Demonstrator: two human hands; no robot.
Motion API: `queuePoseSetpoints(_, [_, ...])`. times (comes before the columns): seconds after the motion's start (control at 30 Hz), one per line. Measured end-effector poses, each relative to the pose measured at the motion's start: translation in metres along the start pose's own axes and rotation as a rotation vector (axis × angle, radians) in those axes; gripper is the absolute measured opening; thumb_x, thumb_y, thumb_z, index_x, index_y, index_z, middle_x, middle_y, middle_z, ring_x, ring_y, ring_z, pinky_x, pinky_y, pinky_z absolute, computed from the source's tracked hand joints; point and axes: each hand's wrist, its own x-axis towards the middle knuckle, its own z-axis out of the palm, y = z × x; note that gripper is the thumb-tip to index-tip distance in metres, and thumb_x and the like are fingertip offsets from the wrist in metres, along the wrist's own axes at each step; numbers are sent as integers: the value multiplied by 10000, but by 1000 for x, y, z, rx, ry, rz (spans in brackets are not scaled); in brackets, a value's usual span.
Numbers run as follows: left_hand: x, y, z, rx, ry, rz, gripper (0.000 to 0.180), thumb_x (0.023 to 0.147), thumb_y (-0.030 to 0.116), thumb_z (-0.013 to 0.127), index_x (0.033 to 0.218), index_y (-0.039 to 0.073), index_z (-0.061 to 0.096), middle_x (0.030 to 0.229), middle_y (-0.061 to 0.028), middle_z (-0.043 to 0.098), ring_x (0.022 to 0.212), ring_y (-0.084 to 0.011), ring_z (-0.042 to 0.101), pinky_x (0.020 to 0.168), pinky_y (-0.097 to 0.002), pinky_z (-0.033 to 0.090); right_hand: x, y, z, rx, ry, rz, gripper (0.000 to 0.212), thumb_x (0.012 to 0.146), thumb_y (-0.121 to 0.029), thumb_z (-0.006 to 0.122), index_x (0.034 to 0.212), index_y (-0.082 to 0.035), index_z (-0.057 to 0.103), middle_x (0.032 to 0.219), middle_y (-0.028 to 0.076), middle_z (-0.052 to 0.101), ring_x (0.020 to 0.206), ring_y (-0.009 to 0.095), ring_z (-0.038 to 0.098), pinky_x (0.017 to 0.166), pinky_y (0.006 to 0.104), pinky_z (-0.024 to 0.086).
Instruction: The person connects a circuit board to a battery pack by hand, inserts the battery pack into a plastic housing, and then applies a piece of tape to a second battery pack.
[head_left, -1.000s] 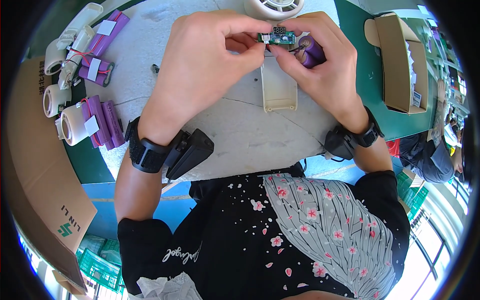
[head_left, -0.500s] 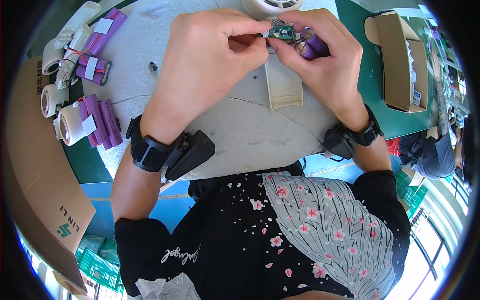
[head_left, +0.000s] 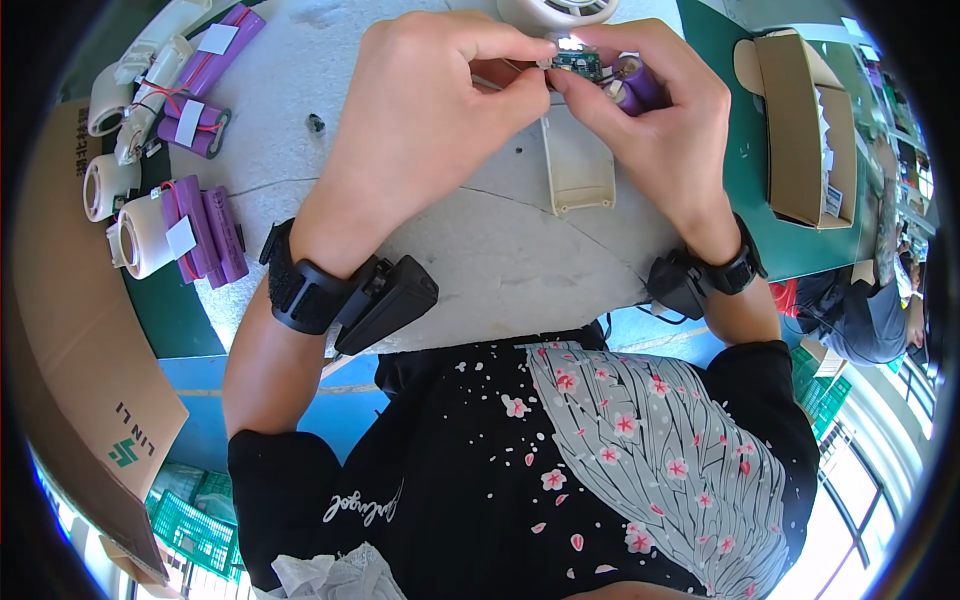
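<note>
A small green circuit board (head_left: 578, 66) is held between the thumb and fingers of my right hand (head_left: 665, 115). Two purple battery cells (head_left: 640, 84) rest against that palm, with short wires running toward the board. At the board's left end, my left hand (head_left: 440, 110) pinches a small white connector (head_left: 545, 64), mostly covered by the fingertips. A bright white patch shows on the board's upper edge, where its little display sits. Below the hands, a cream plastic cover (head_left: 581, 180) lies open side up. Beyond them stands a round cream housing with a vented end (head_left: 560, 12).
Purple battery packs (head_left: 205, 230) with red wires and cream housings (head_left: 145, 235) line the table's left side. A large cardboard box (head_left: 80, 330) stands left of it. An open cardboard carton (head_left: 810, 130) sits on the green mat at right. A co-worker (head_left: 860, 320) is farther right.
Both hands and the board have shifted slightly right. The display area on the board has turned from dark grey to bright white. The cream cover appears slightly farther right.
</note>
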Motion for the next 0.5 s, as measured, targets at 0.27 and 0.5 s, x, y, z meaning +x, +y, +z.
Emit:
queuePoseSetpoints(0.27, [1,5,3,-131,-31,-115,255,882,-4,620,1136,-6,636,965,-69,660,823,-128,666,751,-252,548,-5,-7,-7,6,-73,174,273,793,-74,771,1047,-52,674,845,-44,612,591,-4,389,495,166,293])
queuePoseSetpoints(0.5, [1,5,2,-174,-119,-115,322,868,-14,638,1186,8,599,1046,-57,648,843,-115,652,752,-239,527,-4,-3,-15,-18,-141,170,251,803,-62,753,1041,-55,673,865,-29,621,610,16,431,513,177,332])
